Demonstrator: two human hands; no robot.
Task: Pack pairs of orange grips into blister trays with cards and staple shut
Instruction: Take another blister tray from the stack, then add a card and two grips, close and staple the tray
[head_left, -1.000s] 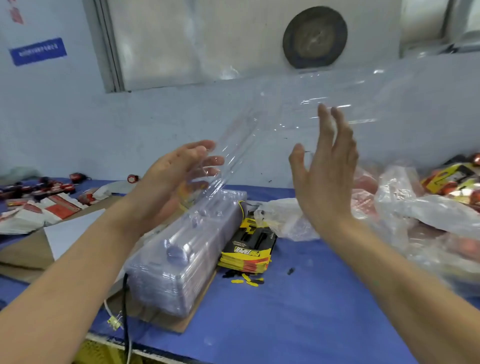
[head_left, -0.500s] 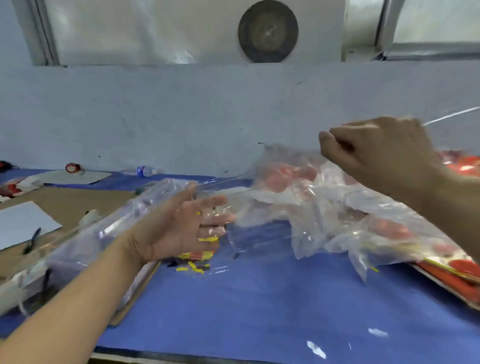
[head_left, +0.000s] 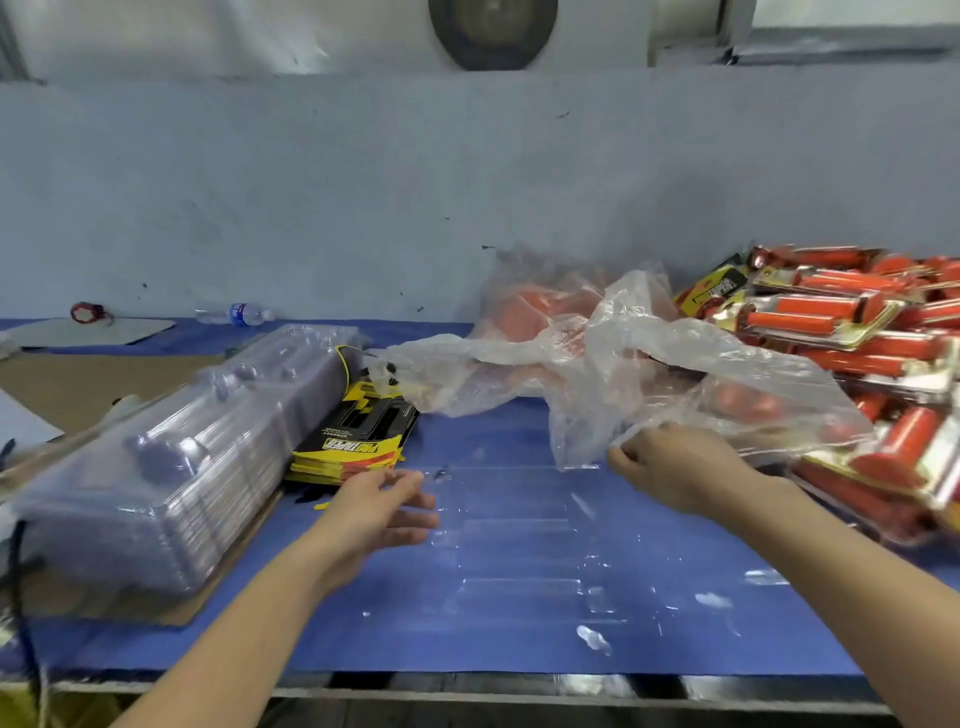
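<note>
Left-hand fingers (head_left: 415, 499) are spread loosely, palm partly up, resting at the left edge of one clear blister tray (head_left: 524, 551); nothing is gripped by the left hand (head_left: 376, 512). The right hand (head_left: 670, 465) is curled, fingertips pinched at the far right corner of the same tray, just under the hem of a plastic bag (head_left: 613, 374) (whether tray rim or bag film is pinched cannot be told). The tray is laid open and flat on the blue desk (head_left: 311, 639), near the front edge, midway between the two hands; long grip-shaped pockets are seen in it, all empty.

One stack of nested clear trays (head_left: 171, 467) is placed toward the desk's left edge, on a sheet of brown cardboard (head_left: 67, 384). One stack of yellow-and-black cards (head_left: 353, 441) is set just beside that stack, on its right, touching it. Loose orange grips (head_left: 540, 306) are held inside the crumpled bag toward the back edge, centre-right (count not readable through the film; at least two orange lumps). A pile of finished packs (head_left: 852, 332) is heaped at the right edge, overlapping (more than six, exact number unclear). At the back left corner, one water bottle (head_left: 241, 314) is lying down and one small red object (head_left: 88, 312) is set near it. Both forearms are bare.
</note>
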